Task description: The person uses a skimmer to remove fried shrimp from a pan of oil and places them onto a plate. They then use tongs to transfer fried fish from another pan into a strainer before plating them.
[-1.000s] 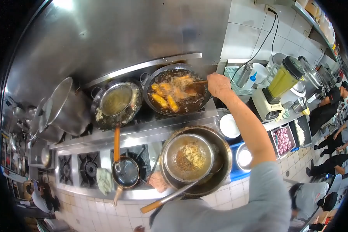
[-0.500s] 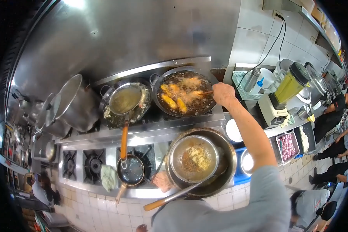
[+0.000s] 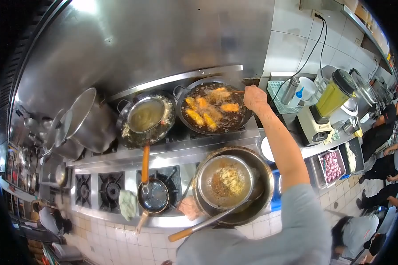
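Head view, everything placed off the frying wok [image 3: 216,132] on the back burner row.

Far left of it: big steel stockpots [image 3: 90,123], lids tilted. I can't see inside them.

Just left of it, rims almost touching: second wok [image 3: 130,134] with a round strainer [image 3: 145,115] sitting in it. The strainer holds cloudy yellowish liquid, with scraps around the edge.

Down-left of it, front burner row: small black ladle [image 3: 154,196], shallow film of oil in it, orange handle pointing back up toward the strainer. Green cloth [image 3: 128,204] lies just left of the ladle.

Frying wok itself: dark oil and several battered fried pieces [image 3: 194,117], golden, most lying diagonally and bunched centre to left.

Right hand [image 3: 255,98] sits over the wok's right rim, clenched around a thin stick [image 3: 238,92]. The stick's long axis runs roughly level, pointing left from the fist out over the oil. So the pieces lie left of and slightly below the hand, and the stick tip is near the upper right ones. Left hand isn't in frame. Its state is unknown, so the right is the only arm near the wok.

Directly below the wok: wide steel bowl [image 3: 264,172] with an inner bowl [image 3: 208,194] nested in it, holding brown and pale crumbs. A long handle [image 3: 203,223] sticks out down-left.

Right of the wok, on the counter [image 3: 305,148]: blender [image 3: 334,97] with green-yellow liquid. Down-right: tray [image 3: 323,168] of reddish bulbs. Far right: other people standing, well apart from the wok.
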Motion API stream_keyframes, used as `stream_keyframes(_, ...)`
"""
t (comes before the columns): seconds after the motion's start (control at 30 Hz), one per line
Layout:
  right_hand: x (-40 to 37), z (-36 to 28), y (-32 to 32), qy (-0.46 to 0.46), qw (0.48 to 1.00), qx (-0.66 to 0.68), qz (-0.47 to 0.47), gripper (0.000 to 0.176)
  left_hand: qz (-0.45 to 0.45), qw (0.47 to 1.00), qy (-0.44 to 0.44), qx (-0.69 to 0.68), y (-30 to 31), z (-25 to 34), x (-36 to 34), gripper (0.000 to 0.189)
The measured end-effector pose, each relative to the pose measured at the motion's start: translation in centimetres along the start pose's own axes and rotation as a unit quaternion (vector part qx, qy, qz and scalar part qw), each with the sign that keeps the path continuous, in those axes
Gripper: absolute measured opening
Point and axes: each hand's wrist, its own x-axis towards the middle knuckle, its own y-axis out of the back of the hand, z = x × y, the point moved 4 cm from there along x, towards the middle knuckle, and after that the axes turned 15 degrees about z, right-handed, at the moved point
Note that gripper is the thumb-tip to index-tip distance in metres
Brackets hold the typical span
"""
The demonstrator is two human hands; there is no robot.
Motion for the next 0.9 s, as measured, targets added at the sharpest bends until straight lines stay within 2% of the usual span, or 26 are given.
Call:
stream_keyframes(0.07,0.4,0.4,-0.9,-0.006,1.0,0.001,-0.005,0.023,-0.003,0.997,0.077,0.017,1.0,2.3,-1.9,0.04)
stream_keyframes(0.23,1.1,-0.6,-4.1,0.07,0.996,0.041,0.025,0.022,-0.016,0.995,0.089,-0.029,0.3,-0.7,-2.0,0.04)
stream_keyframes(0.33,1.4,-1.2,-5.6,0.079,0.995,0.002,-0.067,0.022,0.019,0.998,0.055,-0.015,0.6,-0.1,-1.9,0.04)
stream_keyframes(0.47,0.4,-1.5,-0.3,0.034,0.998,-0.032,-0.034,0.021,0.015,0.992,0.092,-0.08,1.5,2.8,-2.9,0.039)
stream_keyframes(0.63,0.8,-2.8,0.7,0.071,0.997,-0.021,-0.018,0.021,0.03,0.989,0.089,-0.114,0.2,1.4,-1.8,0.04)
stream_keyframes(0.73,0.0,-4.4,0.0,0.131,0.982,-0.058,-0.125,0.021,0.03,0.996,0.041,-0.074,0.1,1.0,-1.7,0.04)
stream_keyframes(0.77,-0.1,-4.3,0.0,0.131,0.982,-0.058,-0.125,0.021,0.031,0.996,0.041,-0.074,0.1,0.9,-1.7,0.04)
stream_keyframes(0.87,0.2,-2.7,0.3,0.043,0.996,-0.059,-0.054,0.021,0.029,0.998,0.041,-0.047,0.1,0.5,-2.5,0.041)
stream_keyframes(0.9,0.2,-2.4,0.2,0.045,0.996,-0.058,-0.054,0.021,0.03,0.998,0.042,-0.047,0.2,0.4,-2.8,0.041)
